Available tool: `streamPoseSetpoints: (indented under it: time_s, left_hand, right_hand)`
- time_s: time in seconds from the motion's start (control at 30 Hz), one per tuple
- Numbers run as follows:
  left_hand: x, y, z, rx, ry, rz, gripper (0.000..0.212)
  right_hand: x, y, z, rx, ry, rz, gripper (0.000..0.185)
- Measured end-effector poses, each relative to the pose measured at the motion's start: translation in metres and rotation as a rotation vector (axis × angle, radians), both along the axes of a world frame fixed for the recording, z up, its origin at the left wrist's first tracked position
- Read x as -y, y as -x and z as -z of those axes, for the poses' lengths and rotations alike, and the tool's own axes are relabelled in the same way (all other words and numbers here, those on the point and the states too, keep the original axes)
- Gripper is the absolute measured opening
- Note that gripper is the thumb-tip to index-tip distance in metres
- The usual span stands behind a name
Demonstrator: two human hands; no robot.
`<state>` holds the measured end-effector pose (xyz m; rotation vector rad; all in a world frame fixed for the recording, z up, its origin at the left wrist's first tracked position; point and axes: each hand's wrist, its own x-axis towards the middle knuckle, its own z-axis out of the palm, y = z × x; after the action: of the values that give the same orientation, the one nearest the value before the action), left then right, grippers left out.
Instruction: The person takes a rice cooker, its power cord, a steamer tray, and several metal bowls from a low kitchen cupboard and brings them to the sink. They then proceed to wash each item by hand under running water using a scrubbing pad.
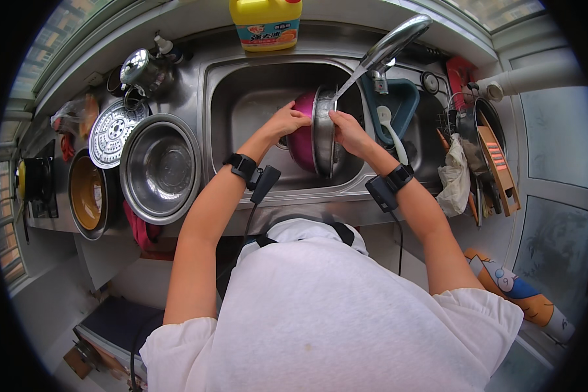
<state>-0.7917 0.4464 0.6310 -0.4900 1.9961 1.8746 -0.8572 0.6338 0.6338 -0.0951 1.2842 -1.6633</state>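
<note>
Over the steel sink basin [247, 108], a pink bowl [304, 142] and a round metal bowl or strainer [323, 132] stand tilted on edge, one against the other. My left hand [289, 121] has its fingers on the pink bowl's outer side. On the opposite side, my right hand [349, 131] grips the metal piece's rim, fingers partly hidden. Water runs from the chrome faucet [394, 41] onto the metal piece near my right fingertips.
Left of the sink sit nested steel basins [160, 166], a perforated steamer plate [117, 128], a brown bowl [85, 191] and a steel kettle [142, 73]. A yellow detergent jug [267, 27] stands behind. At right are a teal basket [404, 100], a white brush [394, 132] and hanging utensils.
</note>
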Motion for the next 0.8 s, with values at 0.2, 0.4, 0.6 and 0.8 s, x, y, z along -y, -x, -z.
streamPoseSetpoints:
  time_s: [0.2, 0.4, 0.6, 0.8]
  left_hand:
    - [0.023, -0.019, 0.028, 0.296, 0.005, -0.199, 0.022]
    - [0.048, -0.040, 0.094, 0.256, 0.039, -0.431, 0.023]
    - [0.073, -0.067, 0.129, 0.372, 0.177, -0.470, 0.029]
    - [0.080, -0.063, 0.118, 0.371, 0.505, -0.324, 0.048]
  right_hand:
    - [0.000, 0.011, -0.024, -0.069, -0.080, 0.033, 0.020]
    - [0.002, 0.027, -0.027, -0.136, -0.116, 0.155, 0.016]
    - [0.002, 0.027, -0.047, -0.094, -0.073, 0.207, 0.018]
    - [0.007, 0.018, -0.056, -0.073, -0.066, 0.184, 0.018]
